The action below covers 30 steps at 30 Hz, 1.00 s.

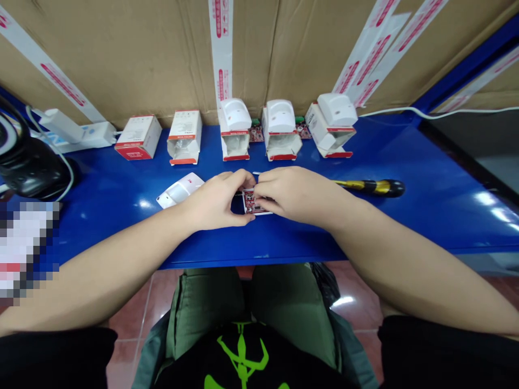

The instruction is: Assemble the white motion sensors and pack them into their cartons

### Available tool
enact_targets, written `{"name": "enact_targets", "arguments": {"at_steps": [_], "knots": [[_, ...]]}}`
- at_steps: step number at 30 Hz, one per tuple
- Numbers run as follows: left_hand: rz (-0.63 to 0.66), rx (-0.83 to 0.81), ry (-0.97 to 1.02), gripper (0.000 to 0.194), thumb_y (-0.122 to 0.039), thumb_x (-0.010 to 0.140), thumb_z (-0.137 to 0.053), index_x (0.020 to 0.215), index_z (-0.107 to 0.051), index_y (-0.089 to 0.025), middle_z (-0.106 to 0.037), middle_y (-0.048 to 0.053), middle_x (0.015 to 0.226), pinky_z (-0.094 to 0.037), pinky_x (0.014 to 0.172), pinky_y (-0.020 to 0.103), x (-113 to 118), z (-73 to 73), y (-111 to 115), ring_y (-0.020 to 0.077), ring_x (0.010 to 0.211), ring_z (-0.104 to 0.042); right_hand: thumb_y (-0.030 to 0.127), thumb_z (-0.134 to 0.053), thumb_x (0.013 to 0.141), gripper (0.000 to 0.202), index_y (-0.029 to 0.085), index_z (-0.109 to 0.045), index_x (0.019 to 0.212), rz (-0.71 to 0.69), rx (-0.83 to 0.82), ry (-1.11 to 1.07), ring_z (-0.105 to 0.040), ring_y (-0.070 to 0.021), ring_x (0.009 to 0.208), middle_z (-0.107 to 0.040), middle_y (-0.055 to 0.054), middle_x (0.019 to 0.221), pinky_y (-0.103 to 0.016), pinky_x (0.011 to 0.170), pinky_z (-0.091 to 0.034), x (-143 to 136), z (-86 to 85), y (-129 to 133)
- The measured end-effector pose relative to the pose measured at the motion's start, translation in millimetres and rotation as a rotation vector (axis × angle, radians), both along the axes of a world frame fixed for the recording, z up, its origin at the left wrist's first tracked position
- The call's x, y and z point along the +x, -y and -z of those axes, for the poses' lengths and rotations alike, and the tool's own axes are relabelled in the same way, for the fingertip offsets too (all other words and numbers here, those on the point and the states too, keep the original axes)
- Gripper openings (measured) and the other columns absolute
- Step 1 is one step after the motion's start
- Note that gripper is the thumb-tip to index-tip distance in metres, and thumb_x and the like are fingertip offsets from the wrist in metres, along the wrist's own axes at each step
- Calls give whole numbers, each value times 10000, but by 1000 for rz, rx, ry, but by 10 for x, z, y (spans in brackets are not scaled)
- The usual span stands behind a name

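A red circuit board (250, 202) sits in a white plastic housing (265, 213) on the blue table, between my two hands. My left hand (227, 200) grips the left side of the housing, thumb at the near corner and fingers at the far one. Over the board's right part, my right hand (284, 192) has its fingers bent and pressed together. Whatever they may pinch is hidden. Left of my left hand lies a white detector cover (180, 192) with a lens window. A yellow and black screwdriver (373, 187) lies beyond my right wrist.
Small detector boxes (140, 138) stand along the back, some with flaps down and white detectors (279, 116) on top. More red boards (256, 134) lie between them. A power strip (91, 135) and black device (34, 156) are left; a dark flat panel (470, 156) is right.
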<state>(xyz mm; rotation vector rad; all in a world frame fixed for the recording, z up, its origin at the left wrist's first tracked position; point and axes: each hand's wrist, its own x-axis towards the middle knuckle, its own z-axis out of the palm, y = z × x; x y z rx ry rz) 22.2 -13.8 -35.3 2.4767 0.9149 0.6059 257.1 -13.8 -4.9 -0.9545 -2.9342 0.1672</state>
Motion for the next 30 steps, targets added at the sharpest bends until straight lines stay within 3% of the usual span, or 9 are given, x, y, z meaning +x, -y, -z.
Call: {"name": "enact_targets", "arguments": {"at_steps": [12,18,26,30], "knots": [[-10,-6,-3,423,-317,830,-852,1164,-608,-226,-786,64,1139,-616,927,393,-9,11,0,261,1036,-767,178,-618,933,135,162,-750,950,133,-116,-106,-629,-219,861,-722,-88,941,-336,767,-396,-24,11,31],[-6,4,-10,418,-317,830,-850,1157,-608,-222,-786,69,1147,-616,954,399,-7,19,-9,268,1059,-767,172,-607,942,136,162,-735,899,194,-129,-73,-610,-214,844,-703,-84,913,-343,767,-387,-110,-10,66],[-4,2,-11,421,-341,844,-837,1157,-583,-221,-776,77,1129,-612,932,411,-14,12,-12,273,1043,-753,184,-514,1057,277,124,-784,1037,-34,-5,-68,-637,-231,897,-749,-155,1073,-375,848,-491,-7,106,-29],[-5,-6,-9,415,-331,844,-830,1158,-580,-228,-774,70,1136,-614,935,409,-11,6,-10,267,1042,-755,224,-528,1092,281,128,-792,1099,-58,-19,-61,-661,-236,918,-758,-157,1111,-379,861,-507,40,92,-57]]}}
